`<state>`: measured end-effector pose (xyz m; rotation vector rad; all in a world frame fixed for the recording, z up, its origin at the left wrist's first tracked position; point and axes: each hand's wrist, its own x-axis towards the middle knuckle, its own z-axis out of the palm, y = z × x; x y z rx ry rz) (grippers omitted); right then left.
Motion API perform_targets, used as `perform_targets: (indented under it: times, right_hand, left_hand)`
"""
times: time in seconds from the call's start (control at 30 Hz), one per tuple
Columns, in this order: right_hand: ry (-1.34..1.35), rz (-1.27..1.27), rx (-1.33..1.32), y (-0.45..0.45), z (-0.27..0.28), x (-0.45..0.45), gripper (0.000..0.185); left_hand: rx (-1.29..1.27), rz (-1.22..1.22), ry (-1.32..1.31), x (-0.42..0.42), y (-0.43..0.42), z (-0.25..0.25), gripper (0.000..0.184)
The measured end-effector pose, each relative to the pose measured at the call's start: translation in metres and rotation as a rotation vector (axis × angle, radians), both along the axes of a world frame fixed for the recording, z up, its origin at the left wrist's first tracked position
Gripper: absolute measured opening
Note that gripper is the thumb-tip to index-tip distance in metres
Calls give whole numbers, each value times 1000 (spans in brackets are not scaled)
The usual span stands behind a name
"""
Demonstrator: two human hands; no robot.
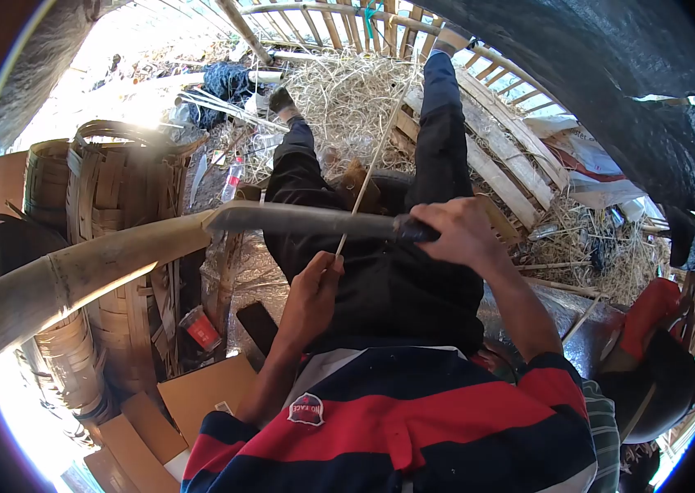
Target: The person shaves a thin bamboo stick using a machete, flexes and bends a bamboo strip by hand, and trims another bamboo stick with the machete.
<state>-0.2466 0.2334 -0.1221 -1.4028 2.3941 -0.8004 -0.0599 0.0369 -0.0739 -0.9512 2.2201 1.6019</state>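
My right hand (456, 232) is closed around the dark handle of a long knife (306, 220). Its broad blade points left across my lap, and the tip is beside the end of a thick bamboo pole (109, 255). My left hand (313, 292) pinches the lower end of a thin bamboo strip (379, 152). The strip slants up and away between my legs, crossing the blade near its middle; I cannot tell whether they touch.
Woven bamboo baskets (126, 189) stand at left, above cardboard boxes (204, 398) and a red cup (200, 329). A dark phone-like slab (258, 327) lies near my left forearm. Shavings (347, 99) cover the ground ahead. Wooden slats (512, 168) lie right; another person's red sleeve (650, 316) shows.
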Motion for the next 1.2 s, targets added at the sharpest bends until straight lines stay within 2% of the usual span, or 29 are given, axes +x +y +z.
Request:
perform_targets:
  times: [0.17, 0.27, 0.33, 0.5, 0.7, 0.83, 0.9, 1.0, 1.13, 1.2]
  right_hand:
    - [-6, 73, -14, -7, -1, 2, 33]
    - [18, -50, -1, -1, -5, -12, 34]
    - [-26, -198, 105, 4, -3, -22, 35]
    - [-30, -231, 153, 9, 1, -19, 34]
    - [17, 75, -68, 0, -4, 3, 35]
    - [49, -6, -22, 4, -9, -13, 34]
    - [-17, -146, -11, 8, -14, -20, 32]
    - [-41, -175, 29, 12, -10, -23, 31]
    - [-135, -143, -9, 9, 1, -4, 33]
    - [-73, 22, -106, 5, 0, 7, 31]
  left_hand:
    - [97, 11, 24, 6, -3, -1, 20]
    - [181, 45, -18, 9, -6, 6, 19]
    - [265, 91, -29, 10, -7, 10, 21]
    - [348, 106, -29, 6, -5, 7, 23]
    - [459, 129, -38, 5, -7, 8, 24]
    - [568, 215, -56, 10, -10, 12, 24]
    - [578, 216, -42, 12, -11, 11, 24]
    - [611, 218, -46, 9, -9, 12, 24]
    - [766, 272, -62, 6, -9, 8, 24]
    - [770, 302, -84, 4, -7, 9, 24]
